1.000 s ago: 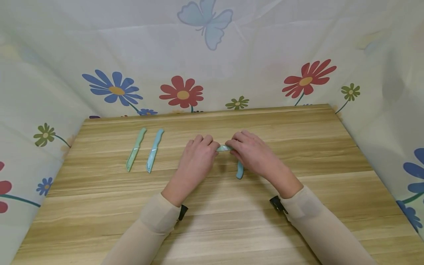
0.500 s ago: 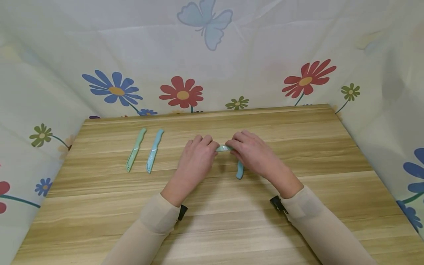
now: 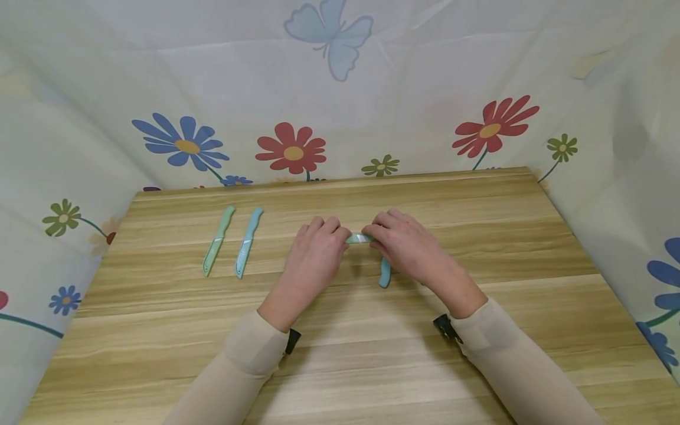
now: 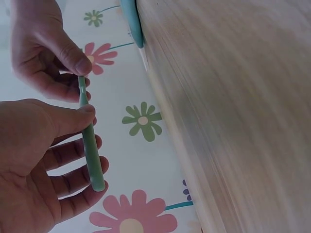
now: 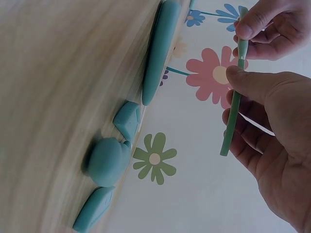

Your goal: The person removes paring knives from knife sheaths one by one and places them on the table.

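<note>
My left hand point(image 3: 317, 251) and right hand point(image 3: 406, 245) hold a pale green sheathed knife point(image 3: 359, 238) between them above the table. In the left wrist view, the left thumb and fingers grip its rounded green handle point(image 4: 92, 155). The right hand pinches the flat green sheath point(image 5: 232, 121), seen in the right wrist view. Below the right hand, a blue handle point(image 3: 385, 274) lies on the table, partly covered by that hand. Another green knife point(image 3: 218, 241) and a light blue knife point(image 3: 248, 242), both sheathed, lie side by side at the left.
The wood-grain table point(image 3: 340, 366) stands against a flowered curtain point(image 3: 414, 71) on its back and sides. In the right wrist view, a long teal piece point(image 5: 161, 53), a rounded teal piece point(image 5: 108, 162) and smaller angular teal pieces point(image 5: 95, 209) lie on the table.
Both hands and the green knife stay in place. Only the curtain at the far left shifts slightly.
</note>
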The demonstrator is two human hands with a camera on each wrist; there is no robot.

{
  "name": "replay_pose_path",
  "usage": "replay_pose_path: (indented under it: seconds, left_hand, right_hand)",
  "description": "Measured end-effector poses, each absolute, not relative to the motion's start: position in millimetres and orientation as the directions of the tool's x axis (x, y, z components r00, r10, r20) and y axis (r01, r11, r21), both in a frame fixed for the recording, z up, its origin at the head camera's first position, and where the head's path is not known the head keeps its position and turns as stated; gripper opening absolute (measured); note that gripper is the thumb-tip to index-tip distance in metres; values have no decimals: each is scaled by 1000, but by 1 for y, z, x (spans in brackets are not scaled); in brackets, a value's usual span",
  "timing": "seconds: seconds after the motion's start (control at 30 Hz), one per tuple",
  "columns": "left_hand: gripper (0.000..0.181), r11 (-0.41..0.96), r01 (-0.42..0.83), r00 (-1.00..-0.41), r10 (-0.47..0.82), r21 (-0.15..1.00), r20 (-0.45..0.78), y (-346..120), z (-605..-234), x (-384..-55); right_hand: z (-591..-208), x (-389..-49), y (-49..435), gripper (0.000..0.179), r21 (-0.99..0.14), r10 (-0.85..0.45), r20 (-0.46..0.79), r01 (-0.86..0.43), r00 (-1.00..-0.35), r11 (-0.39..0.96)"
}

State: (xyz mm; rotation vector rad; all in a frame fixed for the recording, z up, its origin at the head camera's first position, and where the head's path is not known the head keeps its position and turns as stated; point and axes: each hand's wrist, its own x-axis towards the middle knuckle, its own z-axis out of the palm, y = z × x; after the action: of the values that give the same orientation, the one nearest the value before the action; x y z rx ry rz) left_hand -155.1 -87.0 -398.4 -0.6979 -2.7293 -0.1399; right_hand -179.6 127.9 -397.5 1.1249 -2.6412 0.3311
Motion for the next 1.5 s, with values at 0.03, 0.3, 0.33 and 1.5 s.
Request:
replay_pose_path:
  seconds: [0.03, 0.3, 0.33, 1.5]
  left_hand:
    - [21, 876, 483, -830, 451, 17, 328, -87, -398, -155]
    - [21, 874, 486, -831, 452, 25, 325, -88, -399, -155]
    - [21, 874, 486, -830, 452, 26, 325, -88, -399, -155]
    - [20, 888, 461, -846, 436, 9, 308, -92, -395, -155]
  right_hand:
    - [-397, -180, 128, 25, -109, -671, 314, -728, -671, 677]
    - [-397, -181, 129, 26, -102, -672, 317, -728, -670, 678]
    - [-397, -181, 129, 26, -102, -672, 318, -729, -669, 677]
    - [-395, -183, 132, 28, -105, -666, 322, -725, -673, 681]
